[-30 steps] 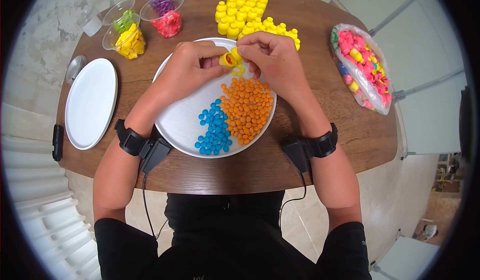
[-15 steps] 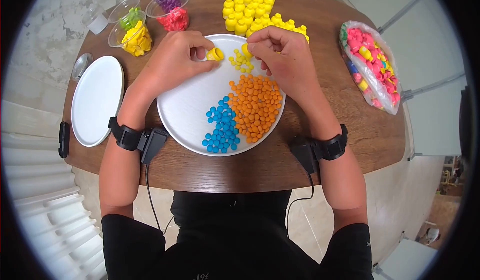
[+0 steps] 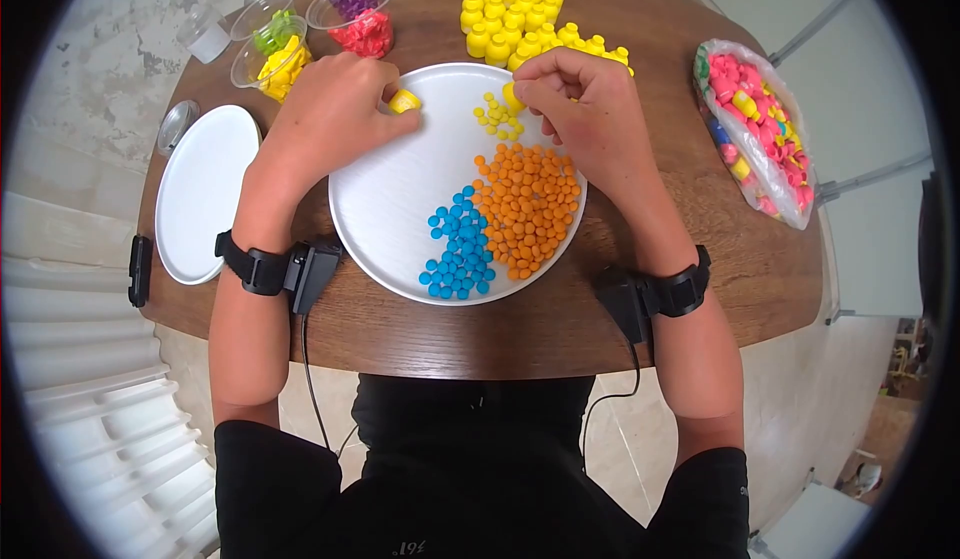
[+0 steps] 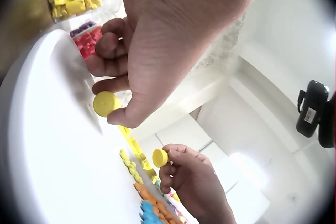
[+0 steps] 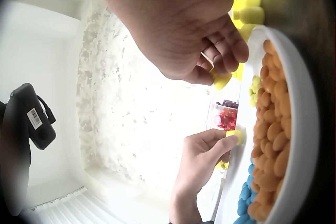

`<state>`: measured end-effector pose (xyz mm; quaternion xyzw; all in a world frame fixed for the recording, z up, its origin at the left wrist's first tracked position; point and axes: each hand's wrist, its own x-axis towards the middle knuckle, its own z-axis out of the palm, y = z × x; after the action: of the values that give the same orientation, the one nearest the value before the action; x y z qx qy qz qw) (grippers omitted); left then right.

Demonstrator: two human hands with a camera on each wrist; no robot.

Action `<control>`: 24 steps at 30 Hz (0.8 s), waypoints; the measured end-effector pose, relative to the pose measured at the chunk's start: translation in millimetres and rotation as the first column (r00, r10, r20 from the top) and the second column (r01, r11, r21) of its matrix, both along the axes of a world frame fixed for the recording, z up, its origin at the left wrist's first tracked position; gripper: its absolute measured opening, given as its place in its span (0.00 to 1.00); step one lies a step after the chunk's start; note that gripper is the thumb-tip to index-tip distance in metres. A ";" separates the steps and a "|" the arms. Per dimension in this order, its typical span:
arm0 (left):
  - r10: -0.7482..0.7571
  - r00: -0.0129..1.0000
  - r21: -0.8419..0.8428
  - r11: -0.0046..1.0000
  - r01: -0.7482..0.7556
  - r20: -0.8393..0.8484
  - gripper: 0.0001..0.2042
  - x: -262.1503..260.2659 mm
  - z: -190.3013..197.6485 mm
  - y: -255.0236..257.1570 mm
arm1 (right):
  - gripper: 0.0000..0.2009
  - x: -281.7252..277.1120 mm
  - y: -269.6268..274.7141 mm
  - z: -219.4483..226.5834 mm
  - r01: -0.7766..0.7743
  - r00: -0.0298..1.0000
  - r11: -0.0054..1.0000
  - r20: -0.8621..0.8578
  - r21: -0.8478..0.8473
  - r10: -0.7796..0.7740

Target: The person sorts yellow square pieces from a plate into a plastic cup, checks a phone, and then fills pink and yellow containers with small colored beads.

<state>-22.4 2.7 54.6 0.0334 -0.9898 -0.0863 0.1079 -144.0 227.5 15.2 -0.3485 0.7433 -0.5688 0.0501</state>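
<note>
My left hand [image 3: 335, 114] pinches a small yellow cup-shaped piece [image 4: 106, 103] between thumb and fingertips, over the left rim of the large white plate [image 3: 385, 194]. Above the plate's far right side, my right hand [image 3: 595, 114] pinches another small yellow piece [image 4: 160, 158], round and cup-like. Below it on the plate lies a small group of pale yellow candies [image 3: 497, 119]. Nearer to me are a big heap of orange candies [image 3: 530, 209] and a smaller spread of blue ones [image 3: 460, 249].
Several yellow bottle-shaped containers [image 3: 510, 19] stand behind the plate. At back left are clear cups of yellow pieces [image 3: 285, 64], green, red [image 3: 365, 34] and purple pieces. A second white plate [image 3: 205, 199] lies left. A plastic bag [image 3: 760, 129] of pink and yellow pieces sits right.
The hands were together with their yellow pieces meeting; they have since drawn apart. My left hand moved left and turned its piece over. More pale yellow candies show on the plate.
</note>
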 end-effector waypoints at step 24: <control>0.014 0.998 -0.124 0.992 -0.006 0.063 0.20 -7.2 -13.0 -3.0 | 0.06 1.9 1.3 3.3 -0.012 0.999 0.999 -0.041 0.037 0.014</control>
<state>-29.6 -0.3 41.6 0.0342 -0.9961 -0.0230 0.0786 -142.1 228.7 18.5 -0.3638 0.7524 -0.5473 0.0451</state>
